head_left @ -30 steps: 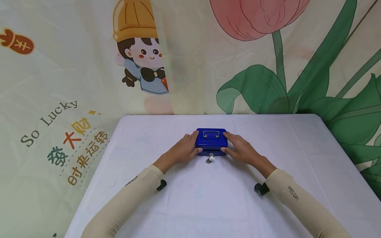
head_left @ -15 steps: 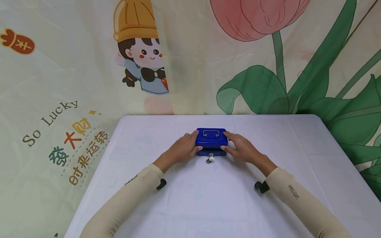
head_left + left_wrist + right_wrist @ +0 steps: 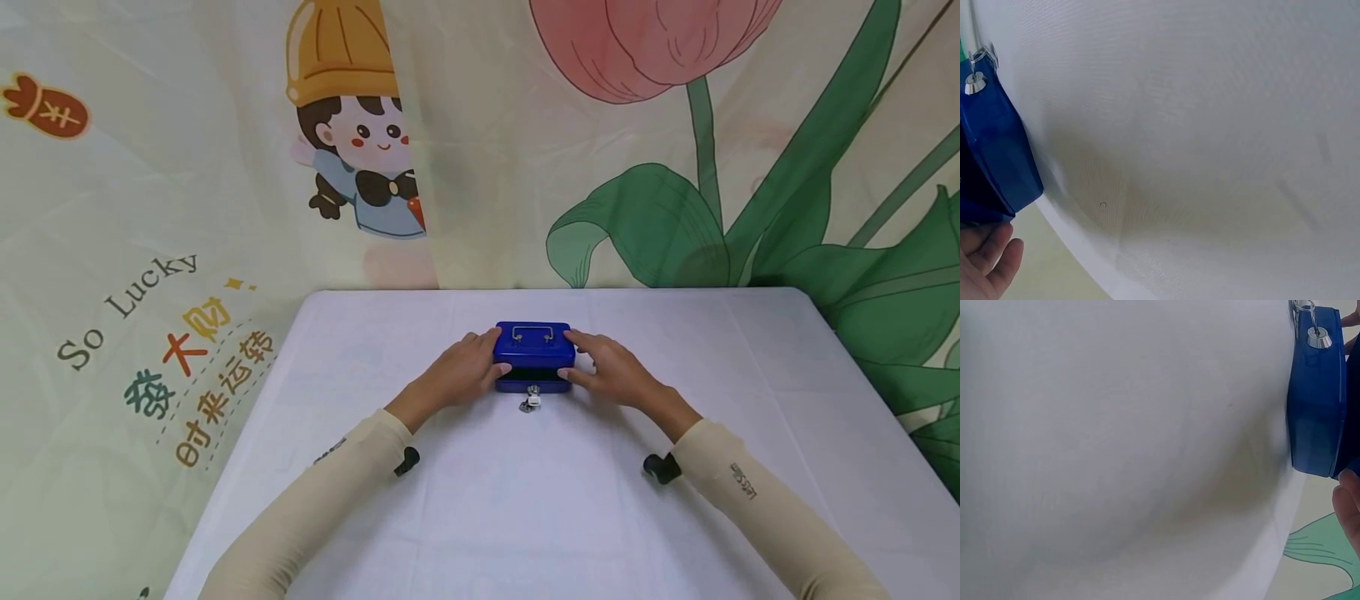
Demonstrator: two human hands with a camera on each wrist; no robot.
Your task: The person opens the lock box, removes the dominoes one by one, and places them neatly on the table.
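Note:
A small blue cash box (image 3: 513,387) stands near the far side of the table, its lid (image 3: 533,343) tilted up at the front over a dark gap. The lid bears a thin metal handle (image 3: 532,329). My left hand (image 3: 463,372) grips the lid's left side, thumb at the front corner. On the other side my right hand (image 3: 613,372) holds the lid the same way. Keys (image 3: 530,403) hang from the front lock; the right wrist view shows the silver lock (image 3: 1319,339) closely. What lies inside the box is hidden.
A white cloth covers the table (image 3: 525,500). Behind its far edge hangs a printed backdrop (image 3: 487,167) with a flower and a cartoon figure. Dark wrist cameras (image 3: 662,469) sit below the beige sleeves (image 3: 757,500).
The lid's front edge has risen, widening the dark gap above the box's base. Both hands have moved up slightly with it. The base and keys have stayed in place.

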